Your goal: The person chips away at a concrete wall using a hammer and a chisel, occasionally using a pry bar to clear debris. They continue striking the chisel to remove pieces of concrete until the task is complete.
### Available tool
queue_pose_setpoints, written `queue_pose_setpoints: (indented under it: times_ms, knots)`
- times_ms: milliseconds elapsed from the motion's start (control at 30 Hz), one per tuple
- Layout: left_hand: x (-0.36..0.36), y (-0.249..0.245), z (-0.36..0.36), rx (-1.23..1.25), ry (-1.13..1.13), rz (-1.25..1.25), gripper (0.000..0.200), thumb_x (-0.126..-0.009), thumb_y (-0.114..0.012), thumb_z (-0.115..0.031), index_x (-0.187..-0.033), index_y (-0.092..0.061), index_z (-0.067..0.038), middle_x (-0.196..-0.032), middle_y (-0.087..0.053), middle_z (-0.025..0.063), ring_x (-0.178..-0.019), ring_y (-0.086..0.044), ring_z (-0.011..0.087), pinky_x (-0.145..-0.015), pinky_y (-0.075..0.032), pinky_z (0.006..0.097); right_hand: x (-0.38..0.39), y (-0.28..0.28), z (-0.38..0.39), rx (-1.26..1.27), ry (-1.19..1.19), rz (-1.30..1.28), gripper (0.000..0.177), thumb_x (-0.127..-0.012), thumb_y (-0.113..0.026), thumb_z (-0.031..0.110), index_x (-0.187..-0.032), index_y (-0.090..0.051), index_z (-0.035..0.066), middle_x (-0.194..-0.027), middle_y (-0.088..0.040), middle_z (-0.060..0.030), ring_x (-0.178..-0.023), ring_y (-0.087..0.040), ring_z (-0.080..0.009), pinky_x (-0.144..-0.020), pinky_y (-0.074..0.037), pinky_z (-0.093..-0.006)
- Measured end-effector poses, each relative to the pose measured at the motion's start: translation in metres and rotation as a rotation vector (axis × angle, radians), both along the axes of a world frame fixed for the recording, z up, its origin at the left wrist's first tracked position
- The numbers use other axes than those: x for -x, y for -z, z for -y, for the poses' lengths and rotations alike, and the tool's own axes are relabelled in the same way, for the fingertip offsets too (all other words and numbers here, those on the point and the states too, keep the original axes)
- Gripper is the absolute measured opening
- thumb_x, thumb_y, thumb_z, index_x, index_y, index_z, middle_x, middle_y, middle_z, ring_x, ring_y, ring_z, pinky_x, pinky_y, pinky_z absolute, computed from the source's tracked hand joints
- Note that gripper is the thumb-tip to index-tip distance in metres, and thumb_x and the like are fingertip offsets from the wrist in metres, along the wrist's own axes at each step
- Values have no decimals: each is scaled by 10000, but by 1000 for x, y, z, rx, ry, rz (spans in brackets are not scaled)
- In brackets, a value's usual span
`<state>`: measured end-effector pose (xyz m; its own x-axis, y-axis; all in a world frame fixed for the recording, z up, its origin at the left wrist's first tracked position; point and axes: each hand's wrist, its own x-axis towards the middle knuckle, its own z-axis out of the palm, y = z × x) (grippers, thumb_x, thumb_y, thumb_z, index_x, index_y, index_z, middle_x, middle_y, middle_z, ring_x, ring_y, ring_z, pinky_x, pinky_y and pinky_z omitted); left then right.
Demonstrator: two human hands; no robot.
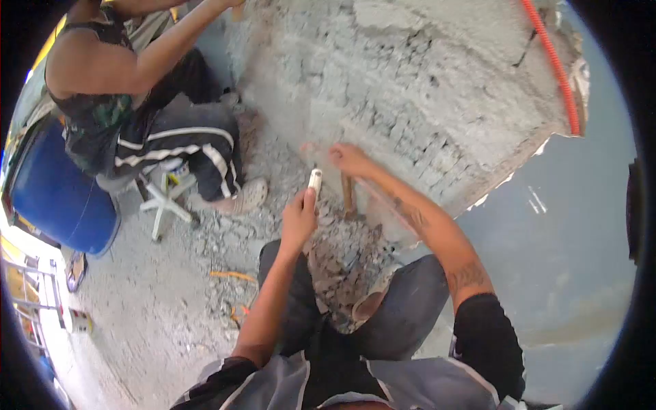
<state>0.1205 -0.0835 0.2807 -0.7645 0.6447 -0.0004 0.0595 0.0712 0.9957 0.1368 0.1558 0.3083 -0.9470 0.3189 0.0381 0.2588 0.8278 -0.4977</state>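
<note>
My left hand (299, 220) is closed around a white-handled chisel (315, 180), its thumb along the grip. The chisel points up toward the broken wall (383, 89), with a short dark metal part showing at its far end. Just right of it, my right hand (350, 161) is closed near the wall face. A brown wooden handle (348, 197) extends down from this fist, like that of a hammer; the head cannot be made out. Below both hands, between my knees, lies a heap of broken rubble (345, 263).
At the left, another person (102, 75) sits on a low stool with a white wheeled base (164, 201), arm raised to the wall. Behind stands a blue barrel (65, 191). A red corrugated conduit (557, 65) runs down the upper right wall. Orange cord (232, 275) lies on the dusty floor.
</note>
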Motion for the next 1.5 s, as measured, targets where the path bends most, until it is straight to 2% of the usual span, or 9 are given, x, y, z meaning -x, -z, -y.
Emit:
queue_pose_setpoints:
  times_ms: [167,267,533,633,867,1033,1100,1233,1500]
  knots:
    - [5,-28,41,10,182,410,331,-990,-493,-343,-1026,-627,-43,-665,-548,0,-537,-519,98,-469,-408,255,14,59,-48,-1024,-427,195,242,-828,-609,191,-1047,-663,103,-1058,-601,-98,-1072,-566,-286,-873,-479,-423]
    - [1,-23,66,162,320,-15,285,-945,-570,-310,-997,-610,-32,-665,-545,-2,-559,-512,95,-501,-423,278,30,141,-59,-1183,-123,352,324,-823,-597,152,-1113,-663,22,-1224,-583,-116,-1177,-503,-314,-1045,-340,-427]
    - [-33,-2,101,94,429,305,273,-960,-571,-319,-985,-562,-48,-647,-522,-4,-528,-491,86,-476,-388,252,12,109,-24,-1723,-161,402,353,-859,-547,186,-1151,-667,26,-1305,-555,-139,-1222,-464,-332,-1064,-308,-431]
    - [-25,-11,107,66,320,461,249,-964,-564,-297,-995,-532,-52,-688,-530,-2,-568,-503,90,-501,-401,255,4,104,-20,-1389,-435,912,340,-810,-645,182,-1134,-694,95,-1242,-601,-166,-1145,-536,-316,-947,-417,-509]
    - [9,-96,45,-300,441,-162,217,-979,-541,-194,-1123,-506,-36,-765,-510,-10,-637,-510,83,-595,-432,244,-40,188,11,-850,-18,1039,356,-793,-669,155,-1140,-688,77,-1163,-644,-162,-1034,-613,-301,-852,-485,-495]
    - [-6,-132,26,-265,415,-107,239,-976,-552,-213,-1128,-512,-33,-729,-503,-19,-584,-504,72,-535,-425,243,-99,176,49,-472,261,1048,348,-782,-694,120,-1124,-689,58,-1094,-676,-161,-928,-665,-296,-764,-528,-451]
    - [-9,-124,25,-283,418,-87,241,-972,-559,-216,-1124,-514,-34,-713,-499,-22,-571,-506,69,-519,-424,244,-126,208,54,-215,253,740,732,-766,-626,50,-1450,-369,94,-1100,-634,-212,-860,-659,-325,-628,-524,-465]
    - [-20,-100,28,-255,474,-89,228,-968,-572,-247,-1061,-529,-43,-675,-514,-20,-588,-533,79,-537,-439,250,-156,215,111,97,485,497,780,-798,-606,48,-1497,-267,125,-1092,-625,-234,-831,-653,-325,-615,-519,-477]
    - [-15,-67,63,-43,312,-73,326,-929,-616,-304,-1068,-551,-17,-639,-515,-13,-497,-487,71,-432,-377,249,-149,217,186,1104,941,61,161,-882,-572,153,-923,-602,0,-666,-578,-106,-532,-552,-220,-478,-446,-380]
